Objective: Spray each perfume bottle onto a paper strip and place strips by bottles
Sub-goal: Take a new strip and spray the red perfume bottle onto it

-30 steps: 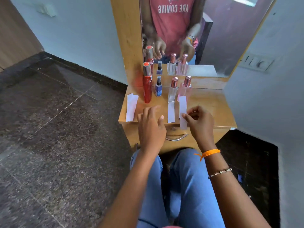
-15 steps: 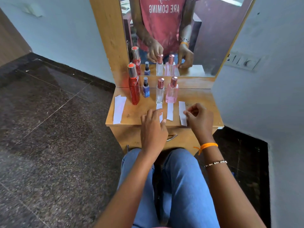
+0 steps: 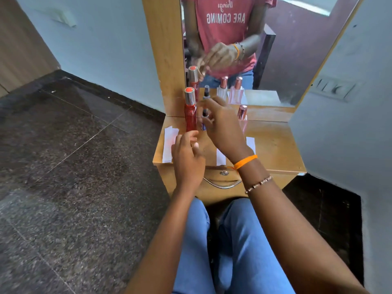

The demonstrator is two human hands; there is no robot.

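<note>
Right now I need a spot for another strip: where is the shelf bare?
Bare wood lies right of the pink bottle and the rightmost paper strip, out to the shelf edge. It is crowded left, around the red bottle, both hands and the spare strips.

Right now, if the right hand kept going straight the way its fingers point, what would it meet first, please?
Probably the small dark-capped blue spray bottle, just ahead of the right hand's fingertips; beyond it stands the tall red bottle. Depth is unclear.
</note>
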